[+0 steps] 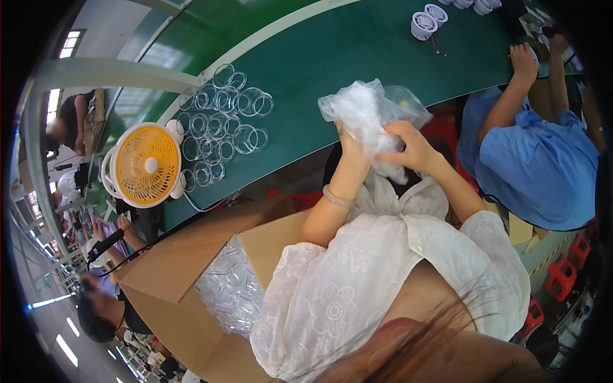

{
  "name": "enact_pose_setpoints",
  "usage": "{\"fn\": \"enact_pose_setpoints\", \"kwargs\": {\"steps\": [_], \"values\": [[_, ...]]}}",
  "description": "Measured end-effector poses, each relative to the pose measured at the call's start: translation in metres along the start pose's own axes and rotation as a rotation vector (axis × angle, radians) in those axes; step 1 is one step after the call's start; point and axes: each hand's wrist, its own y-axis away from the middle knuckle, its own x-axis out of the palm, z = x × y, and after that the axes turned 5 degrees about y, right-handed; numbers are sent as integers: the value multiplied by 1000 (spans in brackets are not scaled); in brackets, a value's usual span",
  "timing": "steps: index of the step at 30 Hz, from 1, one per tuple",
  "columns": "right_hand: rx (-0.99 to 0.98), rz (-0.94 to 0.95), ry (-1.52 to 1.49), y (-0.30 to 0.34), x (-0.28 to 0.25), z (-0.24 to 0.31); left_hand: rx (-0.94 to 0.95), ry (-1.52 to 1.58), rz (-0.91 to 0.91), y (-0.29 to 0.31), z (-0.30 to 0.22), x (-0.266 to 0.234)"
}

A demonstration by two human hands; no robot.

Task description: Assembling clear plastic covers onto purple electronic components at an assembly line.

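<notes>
Strip lights and windows run along the room at the far left, where several people sit or stand at work. Across the view that reaches me, a long green table (pixel 306 67) slants under a pale metal frame. Below it on the left stands an open cardboard box (pixel 163 319), flaps out, with many clear plastic cups (pixel 233 290) heaped inside. To the right, a co-worker in a blue shirt (pixel 536 166) sits at the same table, and red stools (pixel 562 274) stand behind.

Near the table's left end I see a white and orange fan (pixel 142 165). Just beside it, a cluster of clear rings (pixel 223 121) is spread over the green top.

In front of the chest, by the near edge of the table, I have a crumpled clear plastic bag (pixel 369 105) up in both hands. My right hand (pixel 416 145) is half curled on its near side, thumb and fingers gripping the film. My left hand (pixel 353 150) goes up against the bag, fingers hidden by it, so I cannot tell how far they are closed.

Smaller still, white round parts (pixel 424 25) sit at the table's far side, and a pale bangle (pixel 338 196) circles my left wrist.
</notes>
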Motion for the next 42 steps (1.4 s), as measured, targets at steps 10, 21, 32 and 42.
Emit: {"fn": "enact_pose_setpoints", "kwargs": {"steps": [10,21,32,42], "values": [[-41,-636,-56,-66,24,-23,-314,-216,136,1,-7,-2],[-6,-32,-800,-49,-15,-15,232,58,-65,-30,-1,-25],[-182,-406,-14,-43,-37,-31,-434,654,-243,-36,-13,-34],[28,-493,-460,-42,25,-1,-269,568,-279,-22,14,-32]]}}
